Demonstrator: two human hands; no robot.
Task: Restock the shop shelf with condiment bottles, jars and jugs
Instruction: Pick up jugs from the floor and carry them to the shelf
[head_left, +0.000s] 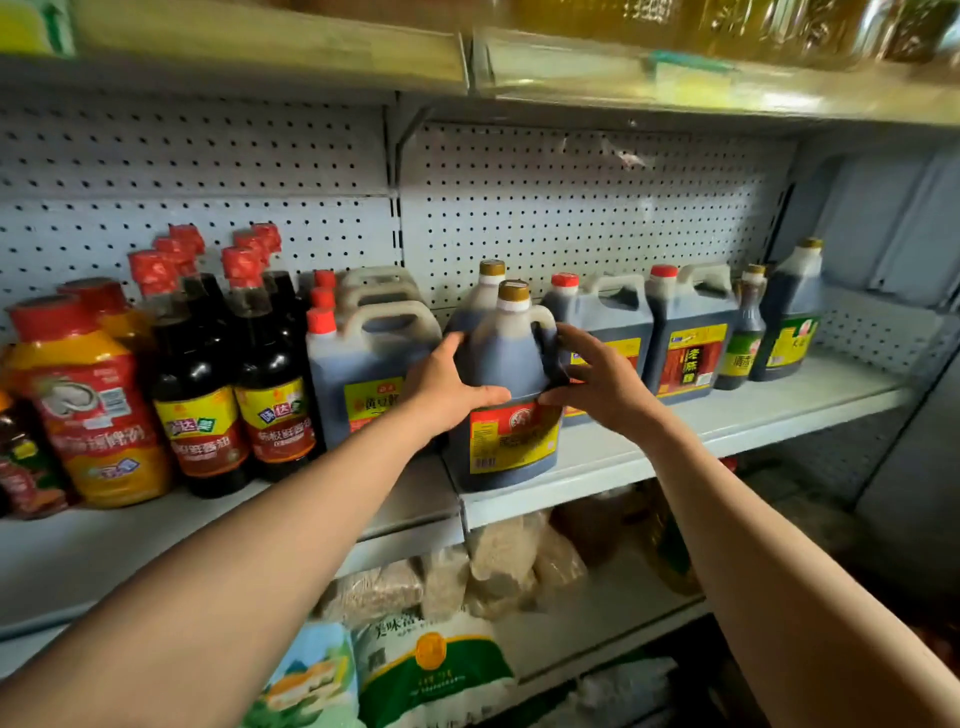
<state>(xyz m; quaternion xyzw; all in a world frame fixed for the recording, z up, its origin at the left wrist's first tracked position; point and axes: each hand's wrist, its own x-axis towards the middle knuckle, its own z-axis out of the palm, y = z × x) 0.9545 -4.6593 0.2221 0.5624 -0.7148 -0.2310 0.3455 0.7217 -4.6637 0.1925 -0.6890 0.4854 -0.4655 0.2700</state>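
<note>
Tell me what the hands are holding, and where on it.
Both hands, left hand and right hand, hold the gold-capped jug by its sides, mid-body.

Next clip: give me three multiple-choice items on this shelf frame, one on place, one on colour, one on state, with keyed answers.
1. Where does the round dark jug with the gold cap stand?
A. on the floor
B. at the white shelf's front edge
C. on the top shelf

2. The cap of the square dark jug with the beige handle is:
A. red
B. green
C. blue

3. The hands are:
A. hanging idle
B. both on the gold-capped jug
C. holding rice bags

Answers:
1 B, its base meets the shelf lip.
2 A, plainly red.
3 B, left hand and right hand flank it.
</note>
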